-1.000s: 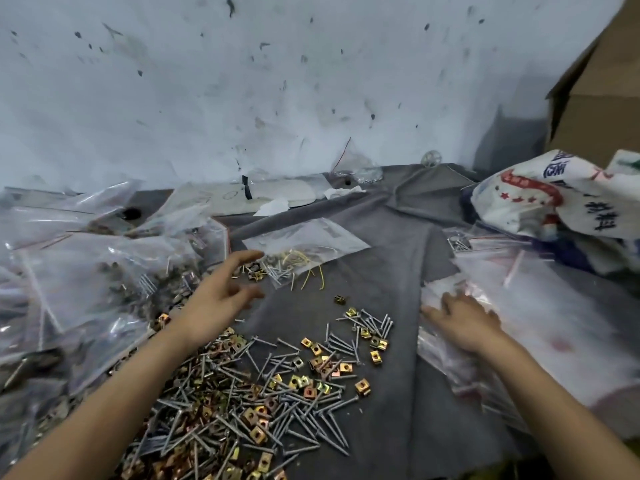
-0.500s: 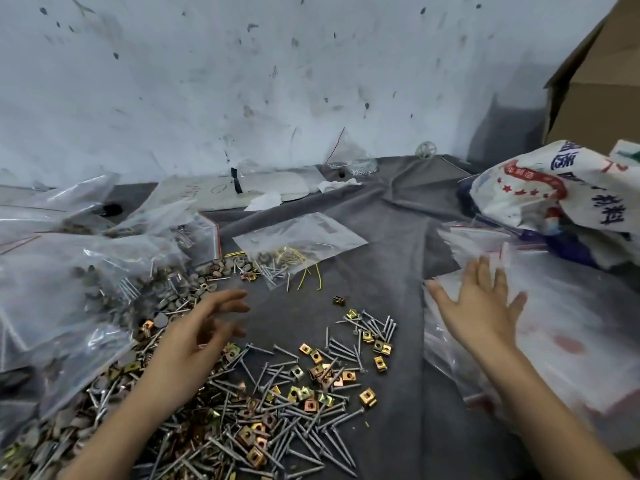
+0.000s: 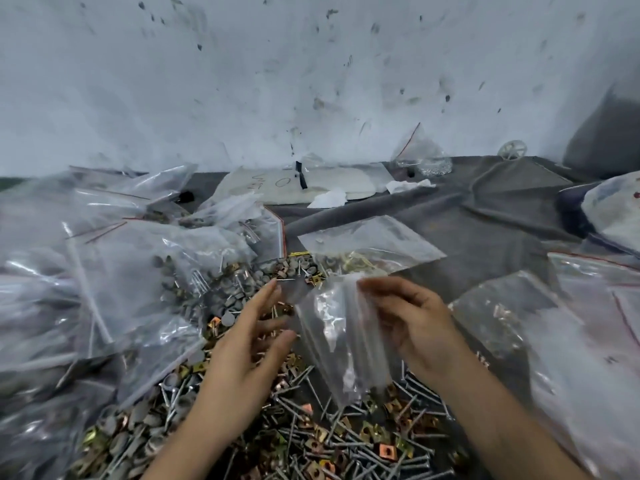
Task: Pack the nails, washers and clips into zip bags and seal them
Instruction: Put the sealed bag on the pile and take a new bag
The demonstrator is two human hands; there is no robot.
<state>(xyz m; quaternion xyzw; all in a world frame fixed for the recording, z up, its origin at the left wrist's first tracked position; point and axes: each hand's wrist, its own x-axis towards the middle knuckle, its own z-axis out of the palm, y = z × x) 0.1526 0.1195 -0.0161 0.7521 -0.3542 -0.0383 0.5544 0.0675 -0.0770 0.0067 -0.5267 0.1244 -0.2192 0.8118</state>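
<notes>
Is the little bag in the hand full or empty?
Empty, it seems: the bag pinched by the right hand hangs flat and clear, nothing showing inside. The picture is a bit blurry.

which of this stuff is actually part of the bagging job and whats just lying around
Part of the job:
empty zip bag, pinched in the right hand
left hand, beside it
nails
clips
washers
stack of zip bags
filled bags

Just lying about:
white paper
plastic wheel
printed sack
</notes>
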